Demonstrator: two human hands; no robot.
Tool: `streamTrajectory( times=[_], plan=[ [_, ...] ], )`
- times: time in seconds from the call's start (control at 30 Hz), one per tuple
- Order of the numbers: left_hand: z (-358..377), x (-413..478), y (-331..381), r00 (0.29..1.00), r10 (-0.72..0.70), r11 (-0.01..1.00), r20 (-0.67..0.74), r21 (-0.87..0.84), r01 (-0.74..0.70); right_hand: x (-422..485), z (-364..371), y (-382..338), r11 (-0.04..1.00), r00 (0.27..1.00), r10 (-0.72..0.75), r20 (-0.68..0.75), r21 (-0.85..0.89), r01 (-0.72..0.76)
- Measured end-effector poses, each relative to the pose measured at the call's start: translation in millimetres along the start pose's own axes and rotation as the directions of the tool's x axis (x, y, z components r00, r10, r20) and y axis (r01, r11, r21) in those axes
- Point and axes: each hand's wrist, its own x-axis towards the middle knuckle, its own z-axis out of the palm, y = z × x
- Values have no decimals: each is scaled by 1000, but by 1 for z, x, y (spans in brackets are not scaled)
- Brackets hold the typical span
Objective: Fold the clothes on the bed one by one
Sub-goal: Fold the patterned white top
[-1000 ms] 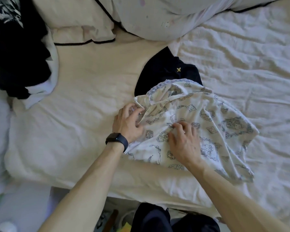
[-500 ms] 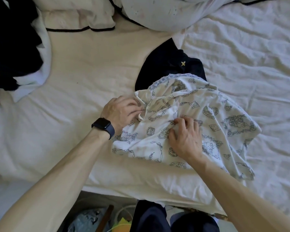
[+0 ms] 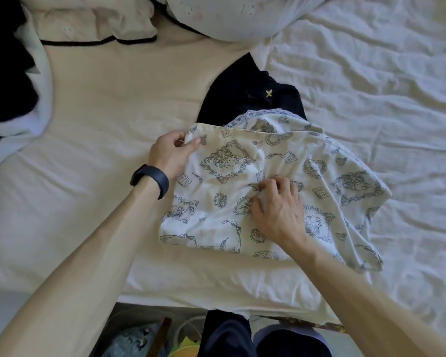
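A white garment with a blue cartoon print [image 3: 281, 161] lies partly spread on the bed, near its front edge. My left hand [image 3: 171, 153], with a dark watch on the wrist, pinches the garment's upper left corner. My right hand [image 3: 278, 207] rests on the middle of the fabric with its fingers curled into a small bunch of cloth. A dark navy garment with a small yellow emblem [image 3: 252, 99] lies under the printed one, showing beyond its far edge.
A heap of black and white clothes [image 3: 13, 81] sits at the far left. Pillows [image 3: 216, 14] lie along the top. A rumpled white sheet [image 3: 384, 86] covers the right side. The mattress edge [image 3: 191, 297] runs along the bottom, with clutter on the floor below.
My left hand pulled the garment's corner out to the left and up, flattening the crumpled left side. My right hand stayed on the middle of the fabric.
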Motion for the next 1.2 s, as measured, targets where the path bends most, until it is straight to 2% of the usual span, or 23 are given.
streamTrajectory(
  times=[0.07,0.13,0.2,0.27,0.33,0.37,0.4,0.43,0.47,0.5,0.53,0.6,0.67,0.73,0.77,0.87,0.93,1.03,1.07,1.13,1.2],
  plan=[
    [1,-1,0,995,4,987,-96,-159,-19,-5,-4,2,998,997,-55,-47,-24,54],
    [4,-2,-4,984,-62,974,-170,-223,23,-16,-7,5,991,990,-128,-65,-56,124],
    [9,-2,-10,972,-124,976,-199,-198,84,-28,-9,8,987,985,-163,-60,-19,162],
    [14,-2,-10,959,-117,986,-260,-146,81,-36,-12,19,990,988,-125,-93,60,131],
    [27,-10,-4,926,91,993,-367,105,-57,-38,-24,42,981,977,59,-204,195,-19],
    [38,-19,2,887,246,951,-391,272,-143,-36,-34,59,935,941,239,-239,319,-157],
    [52,-31,11,843,381,891,-379,394,-226,-33,-46,77,838,864,443,-240,452,-305],
    [70,-45,21,810,492,826,-319,464,-319,-29,-58,99,710,752,624,-213,555,-433],
    [91,-60,29,792,570,764,-218,495,-413,-24,-68,122,588,640,750,-169,613,-527],
    [113,-78,39,785,613,711,-94,500,-495,-18,-77,144,494,560,820,-117,638,-590],
    [137,-95,47,773,633,659,42,494,-567,-12,-83,165,427,523,851,-44,638,-640],
    [184,-130,58,697,652,522,298,491,-698,1,-92,191,359,537,831,147,596,-719],
    [221,-163,56,627,609,393,485,502,-771,11,-100,205,381,600,745,290,553,-741],
    [243,-185,44,610,505,313,611,529,-789,21,-104,216,444,678,666,310,565,-695],
    [247,-192,35,622,450,304,641,545,-781,27,-105,220,454,717,625,307,605,-654],
    [242,-206,10,672,334,297,661,603,-740,35,-108,221,342,799,535,275,794,-502],
    [238,-210,3,681,336,275,651,624,-732,36,-112,219,265,835,525,164,901,-343],
    [241,-207,5,682,366,242,633,643,-727,39,-117,220,171,824,564,43,971,-168],
    [241,-206,8,684,370,232,629,650,-724,41,-114,223,124,808,587,56,980,-158],
    [242,-206,11,695,360,227,623,664,-713,42,-104,229,39,798,576,175,970,-241],
    [245,-210,11,714,337,247,614,674,-696,37,-95,234,82,804,521,288,920,-383]
  ],
)
